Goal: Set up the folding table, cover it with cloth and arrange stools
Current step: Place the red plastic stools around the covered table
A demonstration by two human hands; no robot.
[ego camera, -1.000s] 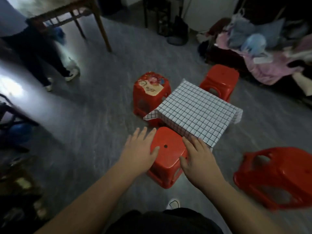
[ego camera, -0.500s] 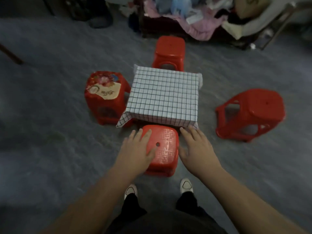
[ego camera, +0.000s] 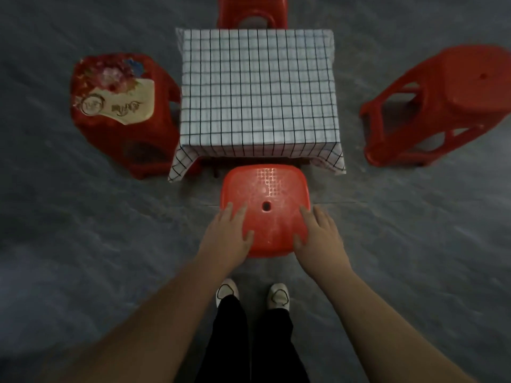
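Your left hand (ego camera: 225, 239) lies flat on the left side of the near stool (ego camera: 265, 208), fingers spread, grip open and closed on nothing; your right hand (ego camera: 320, 239) lies the same way on the right side of the seat, grip open, palm down; the seat's centre hole shows between your hands. The near stool stands upright, its far edge just beside the near edge of the counter (ego camera: 258, 89); the counter is covered by the checked cloth (ego camera: 329, 158), white with dark grid lines, corners hanging down at the near left and near right. The patterned stool (ego camera: 119, 106), with a floral print on its seat, stands upright against the counter's left side; the cloth's left corner overlaps it. The far stool (ego camera: 251, 12) stands beyond the counter's far edge, cut off by the top of the frame. The right stool (ego camera: 442, 106) sits apart from the counter on the right; it looks tilted, though the wide lens may account for that. Your shoes (ego camera: 226, 291) stand on the grey floor (ego camera: 83, 230) just behind the near stool.
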